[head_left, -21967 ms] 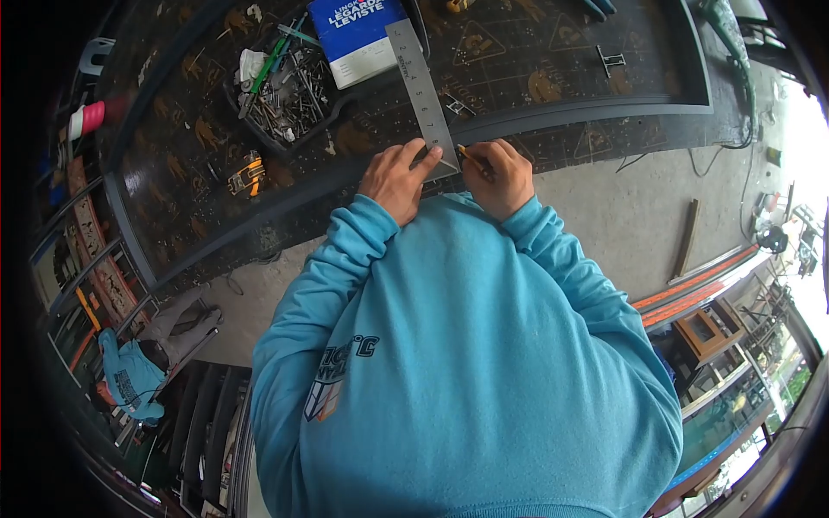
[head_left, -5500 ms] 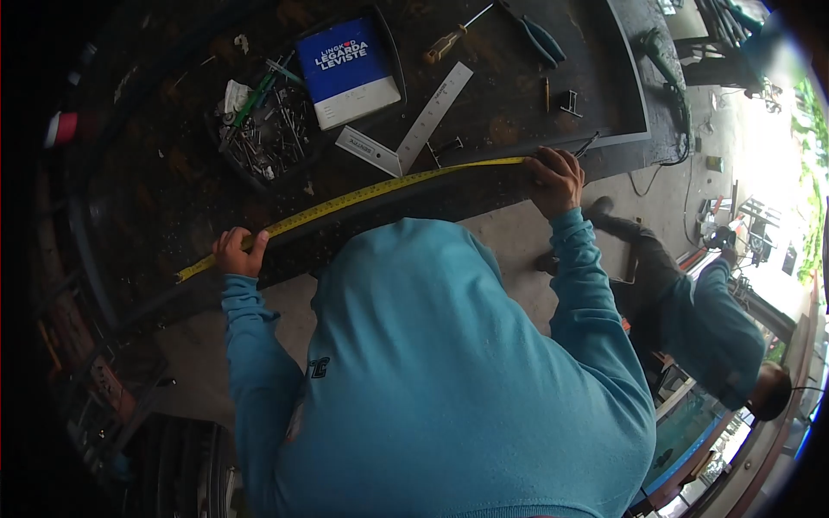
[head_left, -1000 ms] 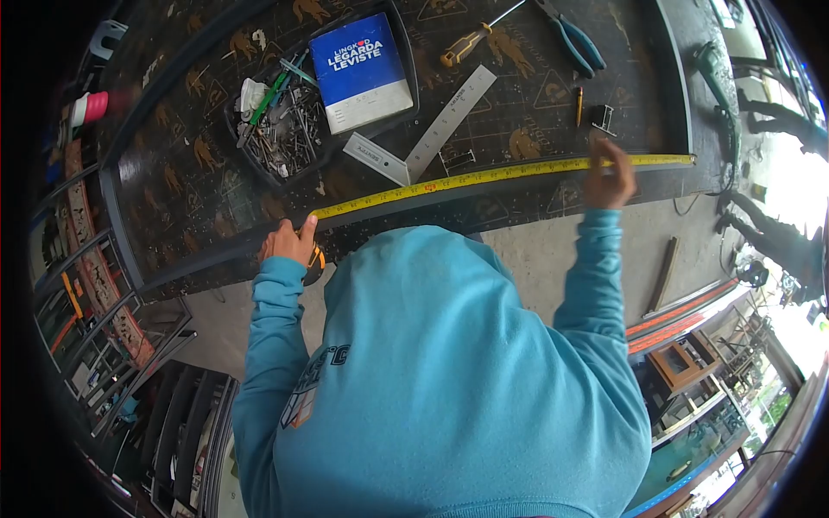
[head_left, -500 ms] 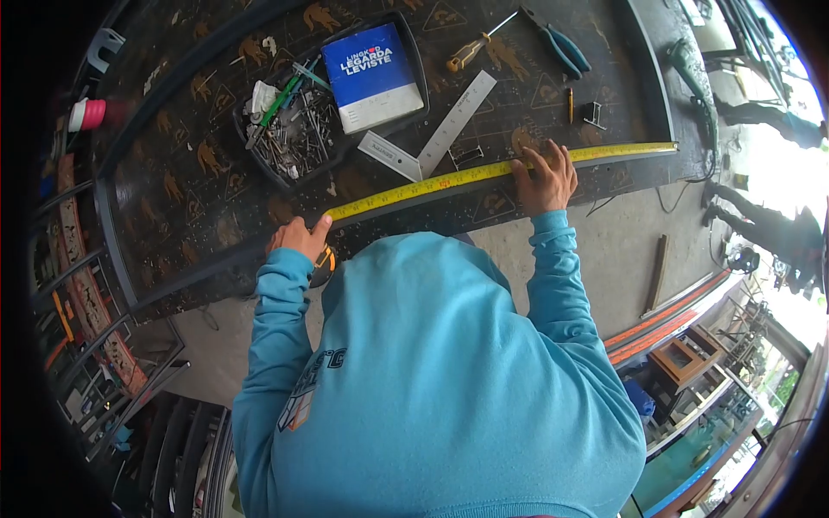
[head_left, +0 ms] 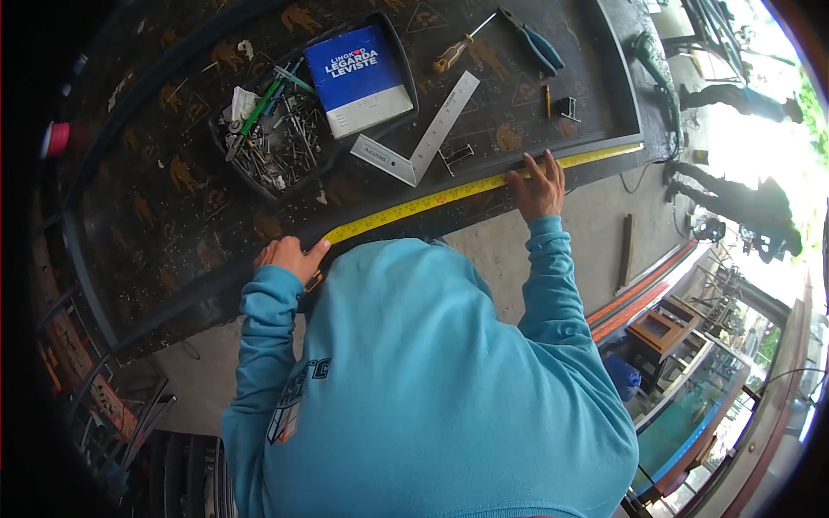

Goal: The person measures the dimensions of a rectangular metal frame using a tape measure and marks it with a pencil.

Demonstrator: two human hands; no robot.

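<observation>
A yellow tape measure blade [head_left: 414, 205] is stretched along the dark metal frame [head_left: 596, 145] at the near edge of the table. My left hand [head_left: 292, 257] is closed at the blade's left end, its thumb at the yellow strip. The tape measure's black-and-orange case [head_left: 313, 280] shows partly below that hand, mostly hidden by hand and sleeve. My right hand [head_left: 541, 192] lies over the blade farther right, fingers apart, thumb touching the strip. Just beyond the blade is a metal try square [head_left: 440, 129], with a small dark bracket [head_left: 458, 159] beside it.
A black tray [head_left: 276, 192] holds loose screws, a green-handled tool [head_left: 259, 110] and a blue-and-white box [head_left: 358, 73]. Farther right lie a screwdriver [head_left: 451, 55], blue-handled pliers [head_left: 541, 50] and a pencil stub [head_left: 547, 102]. Two people [head_left: 743, 203] are in the background at right.
The camera view has shifted, so the table and tools appear slightly left. My right hand's fingers look straighter on the blade; my left hand stays at the tape's left end.
</observation>
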